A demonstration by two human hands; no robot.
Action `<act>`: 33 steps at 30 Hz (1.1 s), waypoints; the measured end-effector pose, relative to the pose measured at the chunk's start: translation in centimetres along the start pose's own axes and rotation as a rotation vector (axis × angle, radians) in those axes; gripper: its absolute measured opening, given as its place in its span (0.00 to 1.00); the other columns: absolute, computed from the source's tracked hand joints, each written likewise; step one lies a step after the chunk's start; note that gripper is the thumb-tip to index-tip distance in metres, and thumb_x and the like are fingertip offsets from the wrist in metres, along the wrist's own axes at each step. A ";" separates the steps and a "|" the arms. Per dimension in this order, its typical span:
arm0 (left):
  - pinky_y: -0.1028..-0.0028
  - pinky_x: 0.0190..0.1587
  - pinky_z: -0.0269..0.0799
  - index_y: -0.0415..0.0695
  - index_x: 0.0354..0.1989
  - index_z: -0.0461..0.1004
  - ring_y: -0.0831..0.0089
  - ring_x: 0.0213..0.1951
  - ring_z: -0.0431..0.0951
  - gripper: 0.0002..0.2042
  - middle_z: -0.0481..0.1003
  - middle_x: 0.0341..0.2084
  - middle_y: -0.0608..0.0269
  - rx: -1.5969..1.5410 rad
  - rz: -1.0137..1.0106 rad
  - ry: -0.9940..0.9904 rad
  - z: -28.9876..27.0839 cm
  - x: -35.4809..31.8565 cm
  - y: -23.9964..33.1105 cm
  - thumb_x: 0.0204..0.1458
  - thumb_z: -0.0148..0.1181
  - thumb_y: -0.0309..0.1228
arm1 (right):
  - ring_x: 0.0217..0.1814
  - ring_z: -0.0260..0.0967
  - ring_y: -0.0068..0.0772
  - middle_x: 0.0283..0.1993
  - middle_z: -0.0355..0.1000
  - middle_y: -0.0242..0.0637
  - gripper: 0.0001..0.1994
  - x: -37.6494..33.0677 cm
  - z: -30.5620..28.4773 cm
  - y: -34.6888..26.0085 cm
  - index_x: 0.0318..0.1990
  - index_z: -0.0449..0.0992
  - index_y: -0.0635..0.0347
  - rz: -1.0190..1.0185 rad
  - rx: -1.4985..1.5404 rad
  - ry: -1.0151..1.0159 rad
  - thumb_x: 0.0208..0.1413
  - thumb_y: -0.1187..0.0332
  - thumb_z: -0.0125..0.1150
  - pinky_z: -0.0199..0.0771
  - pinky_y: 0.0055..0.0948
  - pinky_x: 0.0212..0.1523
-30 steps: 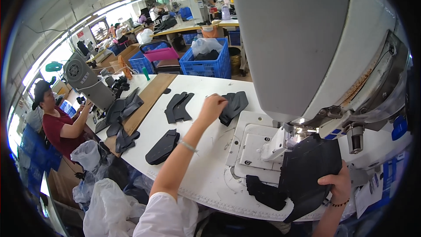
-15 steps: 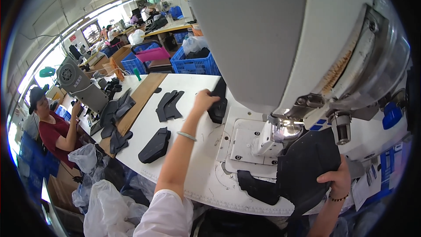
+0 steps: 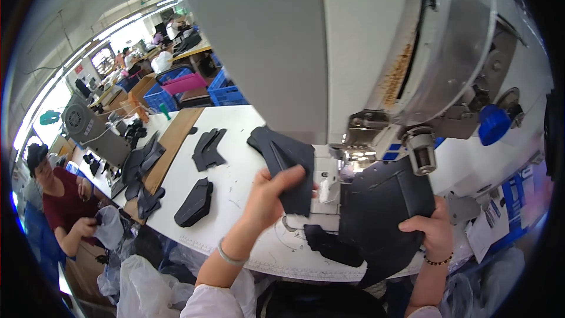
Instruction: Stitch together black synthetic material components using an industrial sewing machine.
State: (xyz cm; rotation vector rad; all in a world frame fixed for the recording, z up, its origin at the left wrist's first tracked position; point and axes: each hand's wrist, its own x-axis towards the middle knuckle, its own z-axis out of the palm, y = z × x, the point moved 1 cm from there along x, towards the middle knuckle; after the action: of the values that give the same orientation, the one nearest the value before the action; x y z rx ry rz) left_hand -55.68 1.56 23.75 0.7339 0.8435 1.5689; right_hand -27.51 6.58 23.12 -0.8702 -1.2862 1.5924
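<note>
My left hand pinches a flat black cut panel, raised just left of the needle area of a large grey and white sewing machine. Its thumb lies across the panel's face. My right hand grips the right edge of a wider black panel, which lies by the presser foot and drapes over the table's front edge. A smaller curved black piece rests on the white table beside that panel, partly covered by it. Fingertips beneath both panels are mostly hidden.
Black cut pieces and a thicker black stack lie on the white table to the left. Beyond a brown board, a person in a red shirt handles clear plastic. Plastic bags hang below the front edge.
My left hand has come back from the table's far side, bringing a black panel toward the needle area. My right hand keeps its grip on the wider panel. The view has shifted right.
</note>
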 end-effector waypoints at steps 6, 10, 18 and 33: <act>0.79 0.36 0.73 0.36 0.36 0.76 0.79 0.33 0.76 0.08 0.77 0.30 0.63 0.190 0.087 0.006 2.7 -0.5 -2.9 0.52 0.60 0.28 | 0.27 0.71 0.24 0.28 0.73 0.37 0.14 0.6 0.2 -0.6 0.32 0.74 0.71 0.044 0.038 -0.017 0.32 0.83 0.64 0.71 0.21 0.30; 0.79 0.35 0.72 0.36 0.35 0.76 0.79 0.32 0.76 0.07 0.77 0.29 0.63 0.225 0.056 -0.029 2.2 -0.7 -3.2 0.51 0.61 0.28 | 0.26 0.70 0.22 0.27 0.73 0.35 0.12 1.2 0.3 -0.6 0.31 0.74 0.69 0.039 0.052 -0.048 0.33 0.82 0.64 0.69 0.21 0.29; 0.79 0.34 0.73 0.34 0.34 0.75 0.78 0.31 0.77 0.08 0.77 0.30 0.60 0.152 0.018 0.005 2.8 -0.3 -3.2 0.51 0.61 0.27 | 0.25 0.69 0.21 0.26 0.72 0.34 0.12 1.6 0.2 -0.4 0.31 0.74 0.69 0.015 0.006 -0.022 0.33 0.81 0.64 0.68 0.20 0.28; 0.78 0.32 0.73 0.32 0.36 0.74 0.77 0.31 0.76 0.10 0.76 0.31 0.58 0.189 -0.104 0.009 4.0 1.5 -1.0 0.49 0.62 0.26 | 0.25 0.67 0.25 0.28 0.69 0.32 0.20 3.1 1.4 -1.0 0.36 0.70 0.66 -0.011 0.173 0.149 0.27 0.84 0.60 0.68 0.23 0.28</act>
State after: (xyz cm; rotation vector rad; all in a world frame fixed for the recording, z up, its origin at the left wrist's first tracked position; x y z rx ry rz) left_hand -52.06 3.59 25.10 0.8052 1.0308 1.4134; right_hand -29.65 9.03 24.43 -0.8545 -1.0313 1.5733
